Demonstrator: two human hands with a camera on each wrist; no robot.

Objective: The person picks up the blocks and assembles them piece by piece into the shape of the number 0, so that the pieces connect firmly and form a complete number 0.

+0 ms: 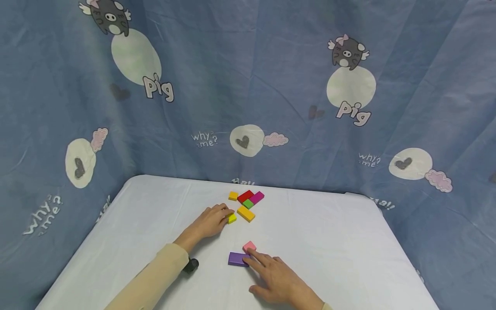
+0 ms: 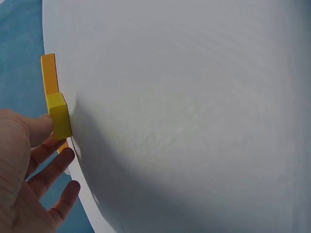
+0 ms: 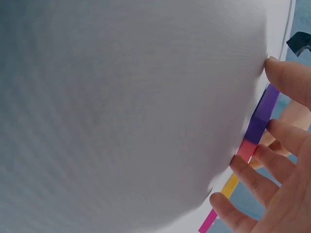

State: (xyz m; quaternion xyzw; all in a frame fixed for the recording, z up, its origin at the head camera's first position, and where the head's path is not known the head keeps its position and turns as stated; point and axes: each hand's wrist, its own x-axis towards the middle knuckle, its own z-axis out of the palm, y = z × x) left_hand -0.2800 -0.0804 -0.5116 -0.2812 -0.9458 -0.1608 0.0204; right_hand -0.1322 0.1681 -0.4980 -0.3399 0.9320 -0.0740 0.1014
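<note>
Behind, blue cloth (image 1: 232,64), white table (image 1: 329,241), left fingers (image 2: 52,170) pinching yellow block (image 2: 59,116), right fingers (image 3: 255,180) outstretched

yellow block (image 1: 232,218) partly covered, oblong purple block (image 1: 237,259) lying flat, small pink block (image 1: 249,245) just beyond it

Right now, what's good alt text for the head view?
A person's left hand grips a yellow block while the right hand touches a purple block and a pink block on a white table. Beyond lie a red block, magenta block, green block, large orange block and small orange block; pig-printed blue fabric hangs behind.
</note>
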